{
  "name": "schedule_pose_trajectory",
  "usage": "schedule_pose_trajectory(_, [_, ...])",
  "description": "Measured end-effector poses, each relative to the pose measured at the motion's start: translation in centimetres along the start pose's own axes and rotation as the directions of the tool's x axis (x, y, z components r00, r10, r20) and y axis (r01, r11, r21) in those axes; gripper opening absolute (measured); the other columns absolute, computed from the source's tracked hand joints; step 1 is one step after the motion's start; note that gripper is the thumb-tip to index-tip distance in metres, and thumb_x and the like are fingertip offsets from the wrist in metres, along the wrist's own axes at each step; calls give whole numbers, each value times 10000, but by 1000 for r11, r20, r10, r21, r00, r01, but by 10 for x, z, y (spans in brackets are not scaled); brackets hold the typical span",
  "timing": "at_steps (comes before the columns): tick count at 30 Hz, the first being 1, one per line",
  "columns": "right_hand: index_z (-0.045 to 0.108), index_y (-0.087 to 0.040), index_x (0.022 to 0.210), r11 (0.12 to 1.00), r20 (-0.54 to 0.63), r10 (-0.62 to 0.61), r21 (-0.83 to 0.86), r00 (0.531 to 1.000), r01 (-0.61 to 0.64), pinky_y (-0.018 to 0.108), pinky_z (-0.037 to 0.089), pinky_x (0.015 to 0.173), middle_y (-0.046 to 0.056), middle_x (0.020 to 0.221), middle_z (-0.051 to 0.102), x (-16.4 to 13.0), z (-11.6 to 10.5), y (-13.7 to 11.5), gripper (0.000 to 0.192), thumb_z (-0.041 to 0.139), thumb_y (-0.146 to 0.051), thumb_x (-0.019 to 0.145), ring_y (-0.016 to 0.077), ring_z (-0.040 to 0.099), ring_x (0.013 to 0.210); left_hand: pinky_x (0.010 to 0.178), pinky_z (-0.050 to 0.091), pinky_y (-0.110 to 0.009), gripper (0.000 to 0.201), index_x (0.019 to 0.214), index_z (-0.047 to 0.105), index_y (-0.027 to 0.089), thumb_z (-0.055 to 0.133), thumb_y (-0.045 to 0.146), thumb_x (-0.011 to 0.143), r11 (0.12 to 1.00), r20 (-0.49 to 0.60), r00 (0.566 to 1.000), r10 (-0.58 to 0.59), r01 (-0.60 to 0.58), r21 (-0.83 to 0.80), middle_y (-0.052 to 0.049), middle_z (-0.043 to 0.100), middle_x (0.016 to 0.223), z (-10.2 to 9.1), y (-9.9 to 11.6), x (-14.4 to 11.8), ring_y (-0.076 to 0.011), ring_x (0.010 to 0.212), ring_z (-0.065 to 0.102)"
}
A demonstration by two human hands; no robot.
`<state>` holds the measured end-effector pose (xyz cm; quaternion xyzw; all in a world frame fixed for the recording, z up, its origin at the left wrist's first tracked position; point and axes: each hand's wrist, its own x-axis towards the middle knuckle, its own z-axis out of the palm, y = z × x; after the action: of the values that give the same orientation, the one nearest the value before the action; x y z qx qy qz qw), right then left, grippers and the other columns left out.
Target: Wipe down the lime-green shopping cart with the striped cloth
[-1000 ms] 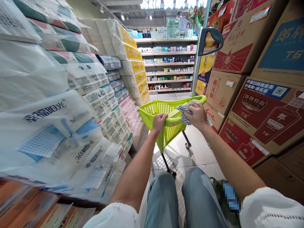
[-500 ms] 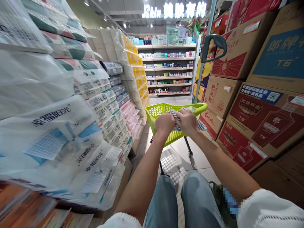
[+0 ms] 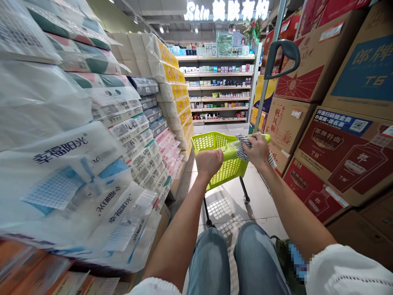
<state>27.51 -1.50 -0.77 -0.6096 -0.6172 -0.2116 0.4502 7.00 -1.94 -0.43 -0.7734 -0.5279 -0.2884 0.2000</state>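
Observation:
A lime-green shopping cart (image 3: 227, 174) stands in front of my knees, its perforated basket on dark legs with casters. My left hand (image 3: 209, 162) is closed around the left part of the cart's handle (image 3: 229, 152). Toward the handle's right end, my right hand (image 3: 257, 149) grips a striped cloth (image 3: 242, 146) that is wrapped over the bar. One end of the cloth hangs out beyond the right wrist. The fingers of my right hand bend over the cloth and bar; their undersides are hidden.
Packs of tissue paper (image 3: 76, 164) are stacked high on the left. Cardboard cartons (image 3: 340, 143) rise along the right, with a metal pole and dark grip (image 3: 281, 59) before them. Shelves of small boxed goods (image 3: 221, 88) stand ahead beyond the tiled floor (image 3: 260, 205).
My right hand has slid right along the handle with the cloth, away from my left hand. The hands were touching and are now apart, baring the middle of the bar.

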Motion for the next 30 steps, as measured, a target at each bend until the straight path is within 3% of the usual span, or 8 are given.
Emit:
schedule_pose_trajectory(5, [662,-244,1055,987,95,-155,-17,983,157,406,364,842,85,1069,619,-16,-7,-67,308,459,-411,895,257,491,983,566,244,-293,572,663,666,141,226,354,961,999,-39,999,30,-31,-23,-105,666,668,-3,-1,-1,-175,584,572])
schedule_pose_trajectory(8, [604,-287,1170,979,142,-200,-15,969,204,411,340,850,78,1116,623,-23,-10,-88,321,416,-379,926,265,484,1021,576,246,-297,541,629,644,143,257,332,957,997,-56,997,59,-61,-41,-105,660,667,-5,-6,-2,-174,608,571])
schedule_pose_trajectory(13, [681,-288,1039,972,156,-233,20,960,232,396,351,848,47,1119,637,-15,-9,-67,310,439,-437,916,245,495,1003,583,238,-292,510,638,644,148,299,355,951,996,-68,996,55,-59,-63,-91,658,668,-6,-13,-5,-153,607,549])
schedule_pose_trajectory(18, [725,-261,966,995,76,-91,33,993,89,389,390,807,53,1015,661,3,-3,-15,322,504,-473,867,231,513,924,577,218,-300,524,609,642,153,300,359,949,995,-79,996,47,-54,-82,-86,650,647,-5,-18,-7,-154,584,530])
schedule_pose_trajectory(21, [727,-249,966,999,38,-46,26,998,45,398,394,823,57,1005,659,4,-2,-5,309,517,-447,857,238,511,936,581,222,-303,524,610,651,155,299,348,947,996,-93,995,31,-38,-76,-87,646,638,-4,-18,-6,-160,584,533])
schedule_pose_trajectory(25, [716,-246,992,997,30,-71,10,997,71,426,385,826,74,1017,655,-8,-4,-38,316,494,-433,865,257,496,942,595,241,-304,511,623,662,157,307,338,942,998,-110,994,8,-15,-57,-88,648,644,-3,-17,-6,-171,603,548])
schedule_pose_trajectory(30, [694,-287,1025,981,115,-196,22,974,195,442,347,857,63,1139,625,-27,-7,-91,290,479,-422,884,281,469,1028,616,263,-306,491,665,674,152,308,321,945,998,-115,993,40,-46,-50,-97,663,678,-5,-19,-7,-178,629,564])
